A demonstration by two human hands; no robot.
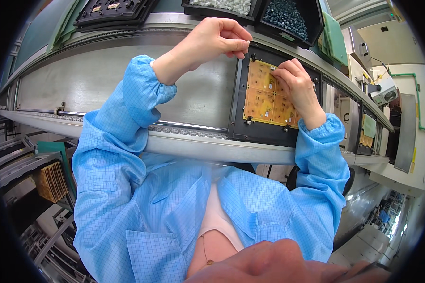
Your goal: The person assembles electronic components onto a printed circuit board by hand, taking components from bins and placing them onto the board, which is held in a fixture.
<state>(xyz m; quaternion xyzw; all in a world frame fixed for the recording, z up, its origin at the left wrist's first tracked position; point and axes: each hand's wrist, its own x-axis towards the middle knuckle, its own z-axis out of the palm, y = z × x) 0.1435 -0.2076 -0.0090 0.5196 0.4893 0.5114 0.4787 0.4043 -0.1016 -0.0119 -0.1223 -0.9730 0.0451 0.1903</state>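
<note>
My left hand (211,41) is raised left of the yellow circuit board, just in front of the bin of white parts. Its thumb and forefinger pinch a small white component (248,42). Over the upper part of the yellow circuit board (259,100), my right hand (297,87) is closed with its fingertips at the board's surface. A small whitish component (272,69) shows at those fingertips; whether it touches the board I cannot tell. The board lies in a black carrier frame (237,111), held by black clips. My right hand covers the board's right side.
Beyond the carrier stand a black bin of white parts (229,4) and a black bin of dark blue parts (288,20). Metal conveyor rails (193,141) run along both sides. Green sheets (334,40) stand at right. A rack of boards (53,181) is at lower left.
</note>
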